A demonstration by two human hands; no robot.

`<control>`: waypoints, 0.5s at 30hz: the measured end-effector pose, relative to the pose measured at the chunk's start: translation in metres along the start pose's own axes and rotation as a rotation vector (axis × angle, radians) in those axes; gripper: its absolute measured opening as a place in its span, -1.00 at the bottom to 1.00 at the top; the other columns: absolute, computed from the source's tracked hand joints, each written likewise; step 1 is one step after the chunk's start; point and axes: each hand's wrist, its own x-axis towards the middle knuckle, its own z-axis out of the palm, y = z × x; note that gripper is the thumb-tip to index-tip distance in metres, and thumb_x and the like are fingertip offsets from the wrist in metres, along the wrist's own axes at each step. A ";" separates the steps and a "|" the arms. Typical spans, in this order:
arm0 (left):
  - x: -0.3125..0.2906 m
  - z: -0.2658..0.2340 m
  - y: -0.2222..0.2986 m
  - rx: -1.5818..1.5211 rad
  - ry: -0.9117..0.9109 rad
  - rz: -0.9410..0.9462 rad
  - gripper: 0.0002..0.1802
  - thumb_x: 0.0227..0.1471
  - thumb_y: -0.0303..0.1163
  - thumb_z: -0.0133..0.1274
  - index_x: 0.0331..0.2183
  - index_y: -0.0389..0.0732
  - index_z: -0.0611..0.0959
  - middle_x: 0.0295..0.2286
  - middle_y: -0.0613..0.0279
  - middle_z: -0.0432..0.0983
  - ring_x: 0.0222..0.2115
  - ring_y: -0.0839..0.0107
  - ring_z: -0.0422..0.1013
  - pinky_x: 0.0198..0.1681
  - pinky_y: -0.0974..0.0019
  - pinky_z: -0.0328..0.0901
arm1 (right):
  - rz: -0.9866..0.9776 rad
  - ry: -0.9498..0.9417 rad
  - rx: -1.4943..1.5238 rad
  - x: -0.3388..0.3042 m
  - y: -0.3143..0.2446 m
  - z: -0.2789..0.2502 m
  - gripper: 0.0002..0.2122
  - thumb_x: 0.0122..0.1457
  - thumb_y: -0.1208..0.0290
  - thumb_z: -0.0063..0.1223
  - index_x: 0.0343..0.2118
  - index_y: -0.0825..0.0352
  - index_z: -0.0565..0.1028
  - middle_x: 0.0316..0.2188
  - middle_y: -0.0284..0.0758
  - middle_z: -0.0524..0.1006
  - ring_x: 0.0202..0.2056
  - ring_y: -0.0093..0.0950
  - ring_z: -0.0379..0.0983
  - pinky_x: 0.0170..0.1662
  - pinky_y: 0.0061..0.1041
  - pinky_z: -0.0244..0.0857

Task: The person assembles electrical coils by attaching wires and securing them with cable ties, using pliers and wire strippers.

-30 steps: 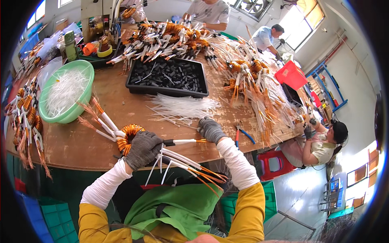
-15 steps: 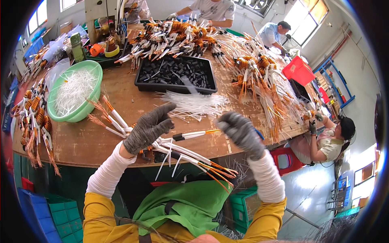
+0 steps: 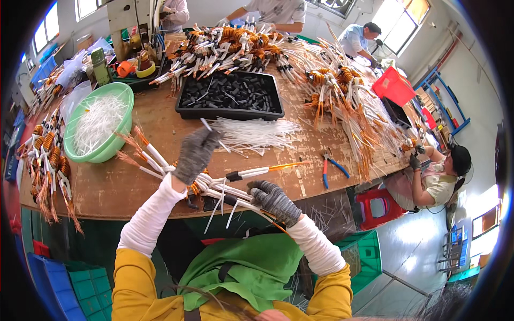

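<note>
In front of me at the table's edge lies a coil with white-sleeved wire leads, their ends bare copper. Two white cable ties hang from the leads beside black sleeves. My right hand, in a grey glove, is closed around the lower leads near their copper ends. Above the coil, my gloved left hand pinches a thin white strip that looks like a cable tie. Just beyond it lies a loose pile of white cable ties.
Behind the pile stands a black tray of black sleeves; a green bowl of white strips sits left. Cutting pliers lie at right. Coils heap at the back. Several people work around the table, one at right near a red stool.
My right hand has come down and left onto the leads, uncovering the pliers. My left hand has closed from open fingers and now pinches a white strip.
</note>
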 end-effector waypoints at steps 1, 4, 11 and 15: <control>0.001 0.005 -0.013 0.003 0.004 0.000 -0.72 0.08 -0.30 -0.05 -0.32 -0.34 0.56 -0.56 0.24 0.49 -0.57 0.56 0.36 -0.49 0.48 0.27 | 0.089 0.024 0.179 0.002 0.004 0.002 -0.71 0.16 0.39 -0.13 -0.10 0.41 0.36 -0.34 -0.33 0.48 -0.43 -0.61 0.41 -0.31 -0.64 0.31; 0.008 0.025 -0.043 -0.130 -0.345 -0.441 -0.74 0.07 -0.33 -0.07 -0.39 -0.35 0.59 -0.55 0.24 0.51 -0.53 0.52 0.38 -0.40 0.47 0.29 | 0.096 -0.018 0.274 0.012 0.006 0.000 -0.71 0.17 0.40 -0.17 -0.07 0.40 0.32 -0.30 -0.34 0.47 -0.42 -0.62 0.42 -0.32 -0.64 0.34; 0.000 0.025 -0.042 -0.369 -0.485 -0.425 -0.74 0.07 -0.33 -0.06 -0.35 -0.35 0.59 -0.54 0.24 0.50 -0.51 0.52 0.39 -0.33 0.46 0.29 | 0.099 -0.103 0.501 0.018 0.010 0.005 -0.77 0.20 0.41 -0.21 -0.14 0.36 0.39 -0.36 -0.34 0.53 -0.53 -0.66 0.43 -0.44 -0.69 0.35; -0.011 0.017 -0.008 -0.343 -0.516 -0.343 -0.72 0.08 -0.34 -0.06 -0.24 -0.33 0.56 -0.45 0.24 0.51 -0.42 0.53 0.40 -0.25 0.45 0.29 | 0.109 -0.098 0.587 0.013 0.010 0.006 -0.78 0.19 0.41 -0.18 -0.16 0.36 0.41 -0.38 -0.34 0.53 -0.54 -0.65 0.42 -0.44 -0.71 0.35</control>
